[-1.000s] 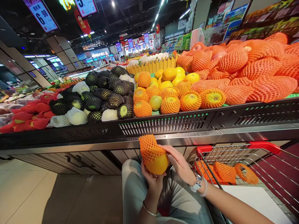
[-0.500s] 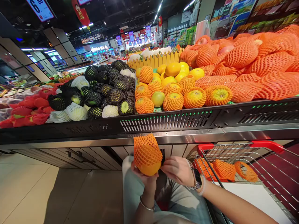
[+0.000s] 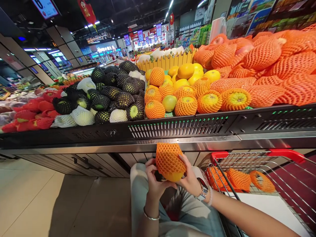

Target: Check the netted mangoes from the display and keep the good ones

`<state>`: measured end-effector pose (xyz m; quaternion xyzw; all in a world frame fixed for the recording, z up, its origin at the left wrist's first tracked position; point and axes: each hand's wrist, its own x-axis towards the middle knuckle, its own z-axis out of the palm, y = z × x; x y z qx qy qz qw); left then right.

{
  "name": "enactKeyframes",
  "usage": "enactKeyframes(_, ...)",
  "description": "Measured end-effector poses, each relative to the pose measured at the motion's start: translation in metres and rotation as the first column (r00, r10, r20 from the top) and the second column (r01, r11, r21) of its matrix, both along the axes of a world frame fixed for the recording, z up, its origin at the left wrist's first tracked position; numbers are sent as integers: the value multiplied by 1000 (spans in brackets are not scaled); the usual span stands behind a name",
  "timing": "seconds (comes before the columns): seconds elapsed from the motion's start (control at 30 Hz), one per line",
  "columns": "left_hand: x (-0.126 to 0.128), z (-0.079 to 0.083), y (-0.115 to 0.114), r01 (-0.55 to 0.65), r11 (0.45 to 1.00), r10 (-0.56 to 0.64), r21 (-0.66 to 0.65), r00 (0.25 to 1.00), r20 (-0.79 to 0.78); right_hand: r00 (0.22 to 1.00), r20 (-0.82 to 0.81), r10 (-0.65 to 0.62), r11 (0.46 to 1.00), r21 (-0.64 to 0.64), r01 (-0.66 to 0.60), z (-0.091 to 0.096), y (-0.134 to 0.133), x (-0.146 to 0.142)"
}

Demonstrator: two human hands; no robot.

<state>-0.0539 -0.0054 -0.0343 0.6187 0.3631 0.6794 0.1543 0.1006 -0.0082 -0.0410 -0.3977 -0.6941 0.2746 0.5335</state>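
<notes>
In front of my knees, a yellow-orange citrus fruit, which looks like an orange, is partly covered by an orange foam net sleeve. Its bare end points down toward me, and the sleeve's upper end stands up past the fruit. My right hand, with a watch at the wrist, grips the right side, fingers on the net. My left hand is curled at the left side and below, its thumb under the bare end. Some left fingertips are hidden. A dark patch shows between the left fingers and the fruit; I cannot make it out.
A shopping cart at the right holds several netted fruits. Ahead runs the display's black slatted edge above a metal rail. Behind it lie citrus fruits, black-netted fruits and large orange-netted fruits.
The netted orange has moved right and tilted. My right hand has gone from beside it to gripping its right side. My left hand has shifted from beneath it toward its left side.
</notes>
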Motion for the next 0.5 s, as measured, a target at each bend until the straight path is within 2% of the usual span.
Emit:
enactKeyframes(0.1,-13,5,2,49,998,-54,-41,991,-124,999,-11,-34,999,34,35,3,3,3)
enactKeyframes(0.2,-26,12,2,93,992,-111,-90,968,-224,999,43,25,990,140,-31,9,8,6)
enactKeyframes(0.27,-30,13,1,76,995,-89,-57,957,-275,997,63,42,985,167,-52,13,10,6)
enactKeyframes(0.37,-29,8,1,37,999,-30,13,942,-334,998,66,2,984,175,-14,19,10,6)
enactKeyframes(0.5,-24,1,2,21,1000,-28,-22,922,-385,989,136,-53,964,264,15,28,9,9)
